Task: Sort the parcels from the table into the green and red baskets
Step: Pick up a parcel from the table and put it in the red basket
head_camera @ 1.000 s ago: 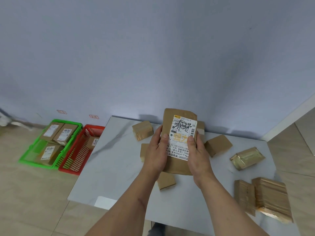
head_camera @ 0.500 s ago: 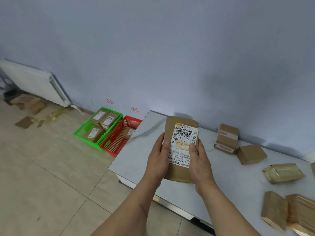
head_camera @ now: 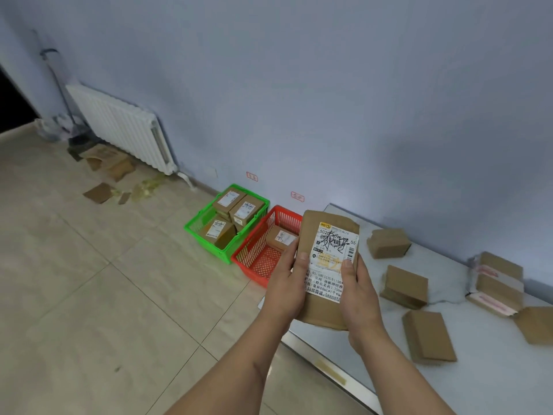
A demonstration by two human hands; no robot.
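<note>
Change since the earlier frames: the view has swung left; the baskets now sit near centre, a radiator [head_camera: 119, 127] has come into sight at 10 o'clock, and the held parcel has travelled off the table's left end toward the baskets.

Item 1, green basket [head_camera: 194, 227], on the floor against the wall. Contents: three parcels, labels up.

Item 2, red basket [head_camera: 254, 266], touching the green one on its right. Contents: one parcel showing; the rest is partly hidden by the held parcel.

Item 3, left hand [head_camera: 284, 286]. Fingers curl behind the parcel's left edge, thumb pressed on its front.

Item 4, held parcel [head_camera: 311, 235], one flat brown envelope, upright, label facing the camera, probably so it can be read before choosing a basket. It hangs at centre, above the red basket's right end.

Item 5, right hand [head_camera: 359, 292]. Thumb on the label, fingers wrapped behind; the two-sided grip keeps the envelope flat.

Item 6, table [head_camera: 493, 384], 3 to 5 o'clock. Contents: about five brown parcels, unsorted; the one at the right edge is cut off.
</note>
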